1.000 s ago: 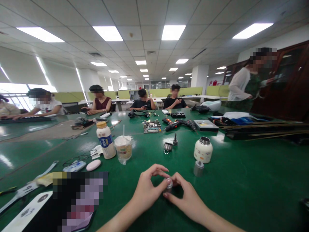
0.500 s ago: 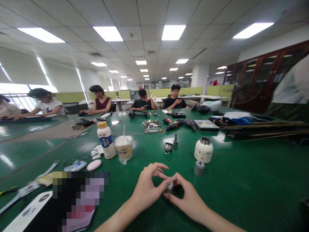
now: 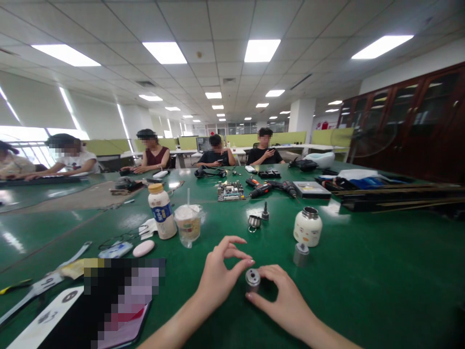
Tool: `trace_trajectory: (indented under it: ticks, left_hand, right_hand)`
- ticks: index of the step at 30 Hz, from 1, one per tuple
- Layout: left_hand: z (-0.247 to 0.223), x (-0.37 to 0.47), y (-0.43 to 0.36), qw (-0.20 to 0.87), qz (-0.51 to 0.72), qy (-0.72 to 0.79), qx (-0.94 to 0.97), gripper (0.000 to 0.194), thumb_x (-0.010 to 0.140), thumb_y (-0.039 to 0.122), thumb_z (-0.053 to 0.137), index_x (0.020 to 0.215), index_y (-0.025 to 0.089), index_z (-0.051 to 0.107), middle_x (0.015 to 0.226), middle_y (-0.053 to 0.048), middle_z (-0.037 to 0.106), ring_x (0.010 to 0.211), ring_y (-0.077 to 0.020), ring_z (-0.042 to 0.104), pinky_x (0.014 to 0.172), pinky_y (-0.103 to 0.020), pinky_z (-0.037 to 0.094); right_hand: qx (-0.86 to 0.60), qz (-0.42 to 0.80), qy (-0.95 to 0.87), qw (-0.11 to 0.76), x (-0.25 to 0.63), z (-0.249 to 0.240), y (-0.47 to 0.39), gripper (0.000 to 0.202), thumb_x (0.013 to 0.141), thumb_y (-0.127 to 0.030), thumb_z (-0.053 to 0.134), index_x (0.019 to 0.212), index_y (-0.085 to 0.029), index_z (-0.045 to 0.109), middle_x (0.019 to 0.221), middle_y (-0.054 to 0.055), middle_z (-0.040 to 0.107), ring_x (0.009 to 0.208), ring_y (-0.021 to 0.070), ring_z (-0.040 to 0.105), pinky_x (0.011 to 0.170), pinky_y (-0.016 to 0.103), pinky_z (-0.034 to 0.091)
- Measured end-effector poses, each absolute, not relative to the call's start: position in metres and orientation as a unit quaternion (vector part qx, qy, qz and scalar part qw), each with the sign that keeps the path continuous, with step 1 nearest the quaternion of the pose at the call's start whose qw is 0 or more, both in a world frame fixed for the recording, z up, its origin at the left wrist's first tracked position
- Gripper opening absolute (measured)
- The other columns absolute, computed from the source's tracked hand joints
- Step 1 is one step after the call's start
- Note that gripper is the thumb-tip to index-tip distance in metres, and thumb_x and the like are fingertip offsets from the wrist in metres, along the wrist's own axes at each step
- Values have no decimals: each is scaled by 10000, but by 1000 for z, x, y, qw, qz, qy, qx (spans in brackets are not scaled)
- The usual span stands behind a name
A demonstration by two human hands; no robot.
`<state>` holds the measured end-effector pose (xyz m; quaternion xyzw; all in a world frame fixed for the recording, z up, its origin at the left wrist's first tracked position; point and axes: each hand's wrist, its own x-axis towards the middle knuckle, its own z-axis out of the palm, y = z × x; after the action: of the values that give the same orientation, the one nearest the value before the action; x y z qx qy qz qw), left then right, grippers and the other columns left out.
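A small metal cylinder (image 3: pixel 253 280) with holes in its top face stands upright on the green table. My right hand (image 3: pixel 283 298) grips it from the right, thumb at the front and fingers behind. Just up and left of the cylinder, my left hand (image 3: pixel 223 271) has its fingers apart, with the thumb near the index finger and nothing between them. A second metal cylinder (image 3: pixel 301 255) stands to the right, in front of a cream jar (image 3: pixel 307 227) without a lid. Farther off are a small metal cup (image 3: pixel 254 222) and a dark stepped metal part (image 3: pixel 265 212).
On the left are a milk bottle (image 3: pixel 162 213), a lidded drink cup (image 3: pixel 188 225), a pink oval item (image 3: pixel 144 248) and a phone (image 3: pixel 127 322). A circuit board (image 3: pixel 231 191), power drills (image 3: pixel 259 188) and a grey box (image 3: pixel 311 190) lie farther back. People sit beyond the table.
My left hand has lifted off the cylinder, up and left, and its top now shows. My right hand still holds it. The person at the far right has gone from view.
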<state>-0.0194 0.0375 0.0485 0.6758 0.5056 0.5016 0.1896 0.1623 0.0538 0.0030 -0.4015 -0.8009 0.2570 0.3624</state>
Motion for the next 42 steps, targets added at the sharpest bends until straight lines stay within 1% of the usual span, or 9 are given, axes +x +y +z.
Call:
trace_trajectory:
  ticks: [7,12,15,20,25,29,34,38,42]
  left_hand:
    - [16,-46,56,219,449,530,686,306,748,177,731,990,235,552,756,27,760,798,-203,712,845,-332,482]
    - [5,-50,56,204,433,544,689,411,673,209,800,1021,262,588,858,12,767,990,-271,657,915,-415,433]
    - [12,-51,57,196,438,552,682,357,683,237,799,976,251,596,784,14,768,942,-280,671,923,-445,420]
    - [38,-37,49,196,482,524,674,330,764,313,741,1031,246,560,831,10,769,889,-221,692,923,-379,438]
    - [51,-20,35,217,453,508,700,343,695,262,791,992,245,620,860,2,767,887,-234,679,886,-373,430]
    - [52,-16,29,192,423,510,724,258,726,222,738,964,253,643,919,-4,755,907,-242,646,876,-391,406]
    - [58,-14,24,188,425,478,746,449,735,111,629,1148,278,573,1106,-20,692,1070,-247,573,936,-394,384]
    - [57,-13,25,137,417,515,736,413,739,210,708,1122,283,571,899,10,741,978,-267,582,879,-408,374]
    - [52,-13,27,154,420,519,728,432,737,195,726,1122,276,547,788,42,755,928,-248,605,879,-393,367]
  right_hand:
    - [-411,163,-835,328,165,3,50,382,697,-369,778,1037,-216,692,1095,80,709,1052,304,604,940,457,419]
    - [-390,113,-862,304,167,1,49,399,761,-353,729,1118,-187,666,1127,102,709,1061,307,624,964,473,405]
    - [-390,98,-867,295,168,3,49,384,753,-353,734,1092,-183,679,1127,113,709,1024,311,640,945,479,424]
    - [-378,94,-871,300,168,3,52,312,751,-328,735,1034,-201,695,1079,106,724,1006,298,646,913,449,448]
    - [-374,102,-870,303,168,2,51,318,752,-315,734,1049,-212,683,1049,84,731,1010,292,645,894,435,452]
    - [-375,103,-873,296,168,4,50,322,758,-320,726,1059,-214,679,1063,84,727,1022,295,641,889,428,455]
    - [-374,105,-873,295,168,4,51,322,769,-352,714,1055,-208,682,1054,88,728,1017,297,642,892,428,453]
    - [-372,111,-871,300,168,4,51,348,759,-324,727,1082,-204,674,1060,84,725,1010,292,640,897,428,447]
    - [-369,115,-873,298,168,5,51,327,764,-316,722,1068,-204,678,1065,80,724,1007,294,638,893,430,446]
